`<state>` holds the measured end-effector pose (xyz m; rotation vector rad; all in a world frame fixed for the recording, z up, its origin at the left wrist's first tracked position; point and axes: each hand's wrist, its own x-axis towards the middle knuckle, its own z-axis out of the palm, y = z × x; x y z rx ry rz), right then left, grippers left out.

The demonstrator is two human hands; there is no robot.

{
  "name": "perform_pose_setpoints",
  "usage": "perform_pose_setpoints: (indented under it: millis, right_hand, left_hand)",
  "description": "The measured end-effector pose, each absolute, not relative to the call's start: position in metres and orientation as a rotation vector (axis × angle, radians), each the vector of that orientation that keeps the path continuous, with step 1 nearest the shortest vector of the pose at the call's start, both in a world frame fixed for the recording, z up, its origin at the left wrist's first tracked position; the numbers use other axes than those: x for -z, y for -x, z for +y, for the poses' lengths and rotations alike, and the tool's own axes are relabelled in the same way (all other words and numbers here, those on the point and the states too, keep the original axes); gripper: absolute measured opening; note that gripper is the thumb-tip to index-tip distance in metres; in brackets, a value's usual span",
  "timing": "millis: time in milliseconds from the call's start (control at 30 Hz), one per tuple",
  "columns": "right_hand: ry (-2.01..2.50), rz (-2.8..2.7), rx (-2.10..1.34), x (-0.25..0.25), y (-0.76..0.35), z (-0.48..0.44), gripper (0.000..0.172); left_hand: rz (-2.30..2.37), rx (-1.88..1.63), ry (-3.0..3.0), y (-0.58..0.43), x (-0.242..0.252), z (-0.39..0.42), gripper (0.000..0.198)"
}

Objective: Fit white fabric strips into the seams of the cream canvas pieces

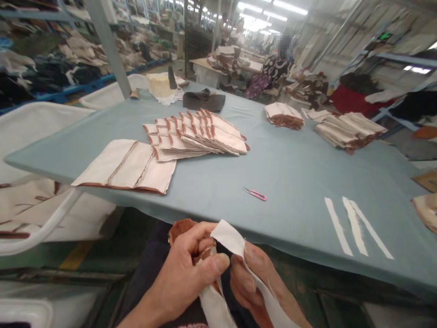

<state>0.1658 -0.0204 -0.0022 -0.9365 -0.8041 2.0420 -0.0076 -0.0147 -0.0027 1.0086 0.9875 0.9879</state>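
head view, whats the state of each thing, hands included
left hand: fingers closed on fabric
brown-and-cream fabric piece: held, hanging below the left hand
right hand: pinching a strip
white strip: held, bent
pink-handled thread snips: lying loose on the table
three pale strips: laid out, unheld
brown-edged panels: stacked, overlapping in a fan
dark grey cloth: folded or bunched, cannot tell

On the table (pixel 290 168) beyond the held strip (pixel 228 235) lie snips (pixel 256 194).
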Motion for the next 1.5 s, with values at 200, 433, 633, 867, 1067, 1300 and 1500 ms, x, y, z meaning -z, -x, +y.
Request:
perform_pose_setpoints:
  millis: [200,433,633,867,1067,1300,1500]
  right_hand:
    - [1.039,-1.852,-0.832,0.006,-0.176,-0.015,0.013]
    - [0.645,-2.422,-0.111,-0.024,-0.191,-0.004,0.01]
    - [0.649,-2.413,-0.14,-0.02,-0.191,-0.011,0.01]
    - [0.682,-2.316,-0.315,-0.01,-0.193,-0.011,0.013]
    - [0.99,-1.91,-0.987,0.007,-0.192,-0.023,0.02]
    - [1.07,-0.986,-2.148,0.032,-0.181,-0.033,0.054]
    - [0.772,-0.686,-2.471,0.053,-0.183,-0.035,0.054]
  left_hand:
    - [0.901,-1.012,-0.853,0.024,0.018,-0.028,0.057]
    - [0.82,-1.031,-0.907,0.034,0.036,-0.03,0.055]
    - [0.85,-1.003,-1.025,0.03,0.033,-0.031,0.045]
    - [0.916,-1.056,-1.124,0.029,0.034,-0.036,0.036]
    - [1.065,-1.179,-1.431,0.03,0.025,-0.03,0.015]
    - [1.171,-0.984,-1.041,0.025,0.017,-0.024,0.036]
    - [1.076,-0.849,-0.827,0.03,0.019,-0.021,0.055]
